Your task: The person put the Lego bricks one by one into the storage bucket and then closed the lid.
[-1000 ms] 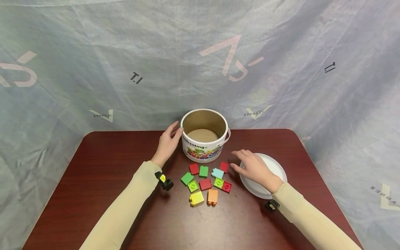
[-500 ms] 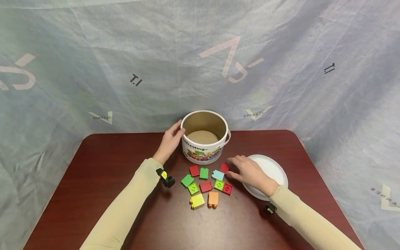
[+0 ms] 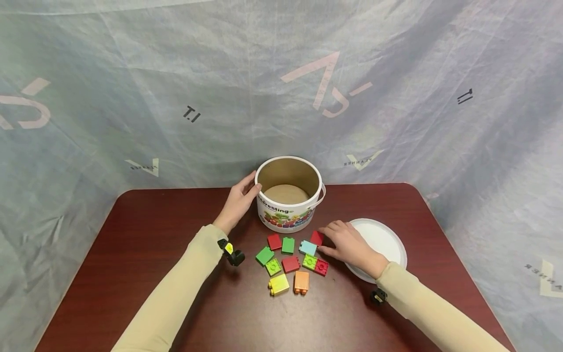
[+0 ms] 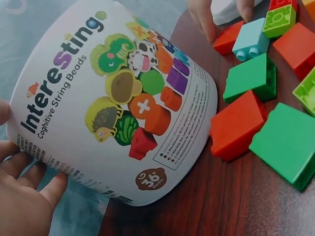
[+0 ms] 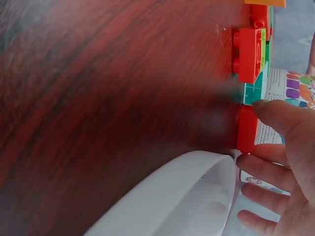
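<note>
A white bucket (image 3: 286,215) with an "Interesting" label stands upright near the table's back edge, its handle at the right. My left hand (image 3: 237,203) touches its left side, fingertips spread on the wall and thumb at the rim, also in the left wrist view (image 4: 29,191). At the right, my right hand (image 3: 349,244) has its thumb and index finger on opposite ends of a red toy brick (image 5: 247,129), which they appear to pinch on the table. Beside that brick, a light blue brick (image 3: 308,247) lies near the thumb; the remaining fingers extend above the white lid (image 5: 162,196).
Several other toy bricks lie before the bucket, among them green (image 3: 265,255), yellow (image 3: 279,284), orange (image 3: 301,282) and lime-and-red (image 3: 315,264) ones. Under the right forearm sits the round white lid. A grey printed cloth (image 3: 246,98) hangs behind the dark red table (image 3: 158,234).
My right hand has moved left and forward from over the lid to the red brick, its thumb and index finger drawing nearer together. My left hand has come into contact with the bucket.
</note>
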Motion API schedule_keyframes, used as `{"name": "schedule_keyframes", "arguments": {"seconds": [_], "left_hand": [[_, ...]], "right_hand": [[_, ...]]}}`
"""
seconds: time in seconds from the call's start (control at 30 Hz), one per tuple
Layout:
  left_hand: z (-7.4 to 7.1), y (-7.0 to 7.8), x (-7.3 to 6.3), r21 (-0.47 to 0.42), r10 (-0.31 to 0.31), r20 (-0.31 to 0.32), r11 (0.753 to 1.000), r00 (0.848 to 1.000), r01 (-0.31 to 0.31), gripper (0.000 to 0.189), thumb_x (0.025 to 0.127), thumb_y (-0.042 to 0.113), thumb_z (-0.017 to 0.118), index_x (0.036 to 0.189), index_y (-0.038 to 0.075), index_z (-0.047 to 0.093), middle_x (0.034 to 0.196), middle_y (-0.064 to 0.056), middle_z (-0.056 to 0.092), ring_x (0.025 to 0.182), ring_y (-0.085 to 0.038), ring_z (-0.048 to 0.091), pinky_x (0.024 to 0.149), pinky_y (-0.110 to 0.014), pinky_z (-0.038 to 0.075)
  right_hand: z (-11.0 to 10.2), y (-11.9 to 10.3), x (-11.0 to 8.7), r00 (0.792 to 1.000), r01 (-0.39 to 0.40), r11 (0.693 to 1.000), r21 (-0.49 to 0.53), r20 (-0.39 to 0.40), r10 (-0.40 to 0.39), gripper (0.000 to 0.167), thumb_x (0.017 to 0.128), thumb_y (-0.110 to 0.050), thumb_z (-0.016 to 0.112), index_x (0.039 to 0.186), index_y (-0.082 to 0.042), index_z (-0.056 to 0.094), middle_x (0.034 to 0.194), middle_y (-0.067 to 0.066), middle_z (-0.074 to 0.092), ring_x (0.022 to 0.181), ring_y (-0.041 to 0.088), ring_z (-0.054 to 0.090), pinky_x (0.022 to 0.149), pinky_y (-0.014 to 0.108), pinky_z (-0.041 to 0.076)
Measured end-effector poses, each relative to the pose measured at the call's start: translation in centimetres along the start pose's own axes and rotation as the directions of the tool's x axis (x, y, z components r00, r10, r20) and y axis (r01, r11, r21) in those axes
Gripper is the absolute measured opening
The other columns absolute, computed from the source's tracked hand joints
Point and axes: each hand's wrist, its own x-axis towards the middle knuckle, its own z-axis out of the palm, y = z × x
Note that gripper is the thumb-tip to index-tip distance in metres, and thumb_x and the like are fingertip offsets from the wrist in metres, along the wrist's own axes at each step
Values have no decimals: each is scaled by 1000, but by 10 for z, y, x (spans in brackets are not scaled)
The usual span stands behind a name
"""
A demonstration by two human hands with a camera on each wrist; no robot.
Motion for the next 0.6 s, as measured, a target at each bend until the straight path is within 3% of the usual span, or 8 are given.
{"name": "schedule_keyframes", "arguments": {"seconds": [0.6], "left_hand": [[3, 4, -1, -27, -25, -4, 999, 1000, 25, 59, 108, 15, 56, 161, 1, 34, 168, -15, 33, 155, -28, 31, 125, -42, 30]], "right_hand": [[1, -1, 3, 1000, 1, 1000, -29, 7, -1, 44, 87, -32, 86, 118, -3, 74, 106, 10, 71, 105, 31, 62, 93, 51, 54]]}}
